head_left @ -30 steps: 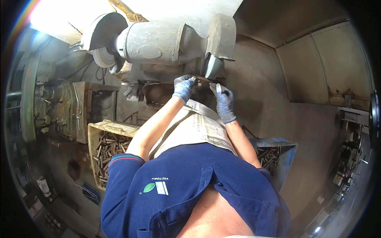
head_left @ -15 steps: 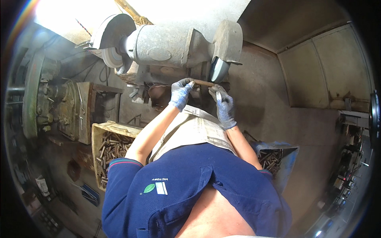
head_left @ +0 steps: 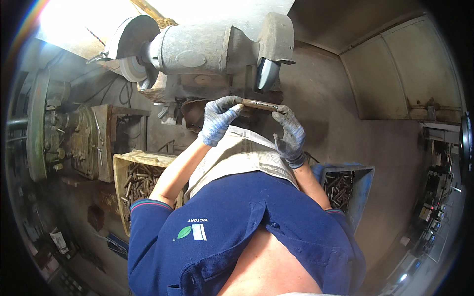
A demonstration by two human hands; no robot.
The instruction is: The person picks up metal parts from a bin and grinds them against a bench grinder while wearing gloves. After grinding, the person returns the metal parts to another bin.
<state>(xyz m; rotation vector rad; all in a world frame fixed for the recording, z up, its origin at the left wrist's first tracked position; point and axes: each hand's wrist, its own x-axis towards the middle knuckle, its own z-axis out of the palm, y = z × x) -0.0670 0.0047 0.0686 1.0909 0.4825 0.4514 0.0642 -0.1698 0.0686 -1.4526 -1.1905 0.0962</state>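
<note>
A brown metal rod with shiny ground spots along its side is held level between my two gloved hands. My left hand pinches its left end between thumb and fingers. At the right end, my right hand has its fingertips on the rod, while its thumb stands away from them. Just beyond the rod is a grey double-ended bench grinder. Its right wheel, under a guard, is close to the rod but apart from it; the left wheel is farther off.
A cream bin of several rusty rods stands by my left arm. A blue bin with similar rods is by my right arm. Green machinery stands at the left, and a panelled cabinet at the far right. Newspaper covers my lap.
The rod has come back from the right wheel, and its ground spots now show. My right hand has turned, its thumb lower and apart from the fingers. The view has shifted slightly.
</note>
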